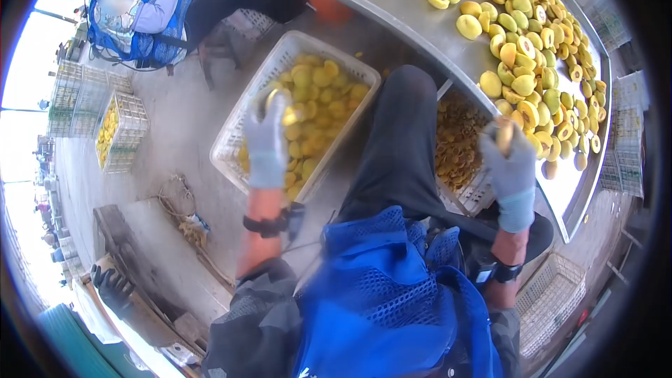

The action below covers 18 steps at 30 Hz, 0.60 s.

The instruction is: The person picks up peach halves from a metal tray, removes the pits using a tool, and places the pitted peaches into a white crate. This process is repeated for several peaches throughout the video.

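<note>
Two gloved hands at work between a fruit table and two crates.

The right hand [509,161], at centre right, is closed on a fruit piece [504,134] held upright, its long axis about vertical in the frame, just at the near edge of the steel table [420,21]. That edge runs diagonally from upper centre to lower right and is crowded with cut fruit [525,63]. The left hand [268,141] hovers over the white crate [222,150] of yellow halves, whose long axis runs lower left to upper right (blur hides its grip, so I cannot tell what it holds). A dark-trousered leg [402,133] separates that crate from a second crate [476,196] tucked under the table edge. Bare floor lies open at the left; another person [140,7] sits at upper left.
</note>
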Tool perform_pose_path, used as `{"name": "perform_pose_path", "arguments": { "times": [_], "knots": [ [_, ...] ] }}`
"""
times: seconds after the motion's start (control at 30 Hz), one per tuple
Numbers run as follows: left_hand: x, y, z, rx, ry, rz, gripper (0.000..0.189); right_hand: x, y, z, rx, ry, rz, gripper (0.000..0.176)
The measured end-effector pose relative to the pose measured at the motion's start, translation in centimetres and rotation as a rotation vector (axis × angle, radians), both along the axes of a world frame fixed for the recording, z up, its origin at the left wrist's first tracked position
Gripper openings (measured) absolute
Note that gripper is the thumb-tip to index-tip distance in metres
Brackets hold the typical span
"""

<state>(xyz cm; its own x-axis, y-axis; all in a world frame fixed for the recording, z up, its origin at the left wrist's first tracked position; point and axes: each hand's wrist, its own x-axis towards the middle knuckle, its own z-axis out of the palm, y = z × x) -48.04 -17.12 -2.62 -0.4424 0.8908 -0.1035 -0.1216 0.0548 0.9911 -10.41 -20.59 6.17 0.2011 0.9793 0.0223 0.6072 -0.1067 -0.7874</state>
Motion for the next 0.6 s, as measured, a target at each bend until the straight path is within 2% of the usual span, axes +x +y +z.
{"name": "perform_pose_path", "arguments": {
  "times": [0.03, 0.07, 0.13, 0.2, 0.27, 0.33, 0.37, 0.47, 0.5, 0.6],
  "knots": [
    [-2.1, -0.4, -1.8, -0.096, -0.013, 0.048, 0.036, 2.0, -0.3, -0.8, -0.077, -0.058, -0.070, 0.021],
    [-4.3, -1.0, -4.0, -0.191, -0.026, 0.093, 0.041, 4.5, -1.0, -2.6, -0.037, -0.109, -0.044, 0.020],
    [-9.4, -2.9, -11.8, -0.321, 0.227, 0.100, 0.052, 8.4, -2.6, -5.3, -0.143, -0.153, -0.128, 0.023],
    [-16.8, -8.2, -25.5, -0.519, 0.595, 0.084, 0.063, 10.1, -4.7, -7.0, -0.226, -0.192, -0.174, 0.026],
    [-16.7, -10.4, -27.4, -0.714, 0.450, -0.002, 0.068, 10.3, -5.7, -7.4, -0.330, -0.193, -0.213, 0.029],
    [-15.1, -11.8, -27.9, -0.757, 0.586, -0.069, 0.065, 9.7, -6.1, -7.4, -0.457, -0.154, -0.225, 0.034],
    [-14.1, -12.1, -28.0, -0.775, 0.652, -0.099, 0.064, 12.0, -7.1, -10.8, -0.352, -0.242, -0.156, 0.039],
    [-10.5, -11.0, -25.9, -0.874, 0.905, -0.100, 0.060, 11.0, -7.2, -10.7, -0.336, -0.254, -0.135, 0.043],
    [-10.3, -10.9, -26.5, -0.856, 0.920, -0.126, 0.061, 10.8, -7.1, -10.8, -0.297, -0.283, -0.110, 0.044],
    [-9.8, -10.7, -27.8, -0.842, 0.975, -0.183, 0.063, 8.3, -6.6, -7.8, -0.456, -0.119, -0.232, 0.045]
  ]
}}
